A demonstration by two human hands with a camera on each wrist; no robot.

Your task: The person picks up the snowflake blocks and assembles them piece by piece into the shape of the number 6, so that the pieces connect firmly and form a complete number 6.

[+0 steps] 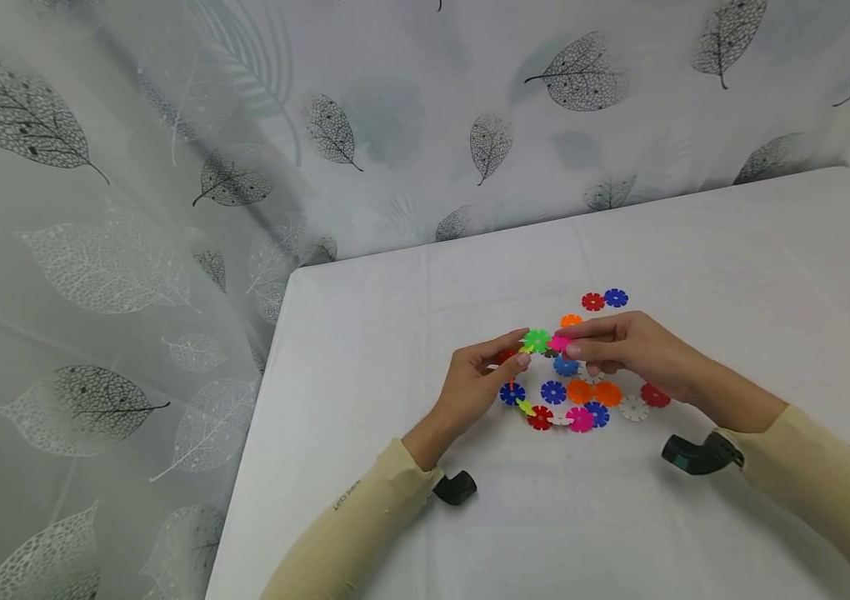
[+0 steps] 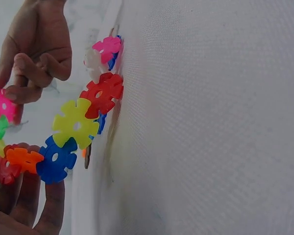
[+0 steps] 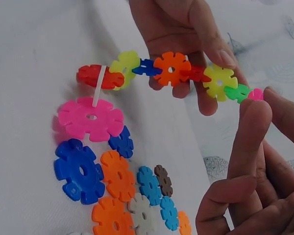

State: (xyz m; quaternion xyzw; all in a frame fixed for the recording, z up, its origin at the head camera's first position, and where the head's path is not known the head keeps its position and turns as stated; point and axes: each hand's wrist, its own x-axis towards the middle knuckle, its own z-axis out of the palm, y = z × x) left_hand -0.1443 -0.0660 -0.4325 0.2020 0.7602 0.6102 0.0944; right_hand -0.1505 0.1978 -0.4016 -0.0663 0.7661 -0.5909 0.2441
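Observation:
My left hand (image 1: 467, 385) holds a curved chain of interlocking flower-shaped plastic discs, its thumb on a yellow disc (image 3: 224, 77). A green disc (image 1: 537, 340) joins that yellow one near the chain's upper end. Beyond it, a small pink disc (image 3: 256, 94) is pinched between thumb and finger of my right hand (image 1: 638, 350); it meets the green disc's edge. In the right wrist view, the chain runs back through red, orange (image 3: 167, 73), blue and yellow discs to a red disc (image 3: 88, 77), a white one on edge and a larger pink disc (image 3: 78, 117) low by the table.
Loose discs lie on the white table (image 1: 365, 333) beside the chain, among them orange (image 1: 608, 393), white (image 1: 633, 407) and blue (image 1: 616, 297) ones. A red disc (image 1: 654, 395) lies below my right wrist. A leaf-patterned curtain (image 1: 395, 125) hangs behind the table.

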